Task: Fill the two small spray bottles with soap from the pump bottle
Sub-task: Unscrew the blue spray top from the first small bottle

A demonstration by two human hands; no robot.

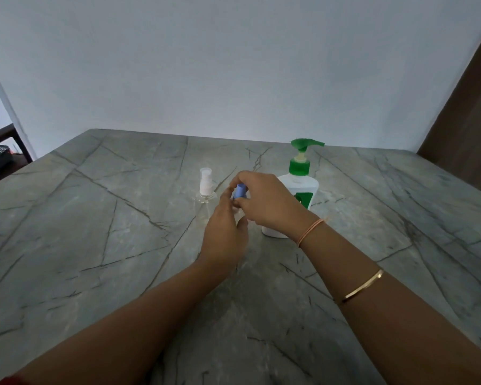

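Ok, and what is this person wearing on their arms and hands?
Both forearms are bare. Near the right hand a thin peach thread band circles the wrist, and a slim gold bangle sits further up that forearm. The left hand shows no jewellery; red fabric edges that arm at the frame corner.

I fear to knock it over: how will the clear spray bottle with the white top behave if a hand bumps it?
The clear spray bottle looks empty, so it is probably very light. It stands tall on a narrow base, so a bump would likely tip it. Its round body may then roll.
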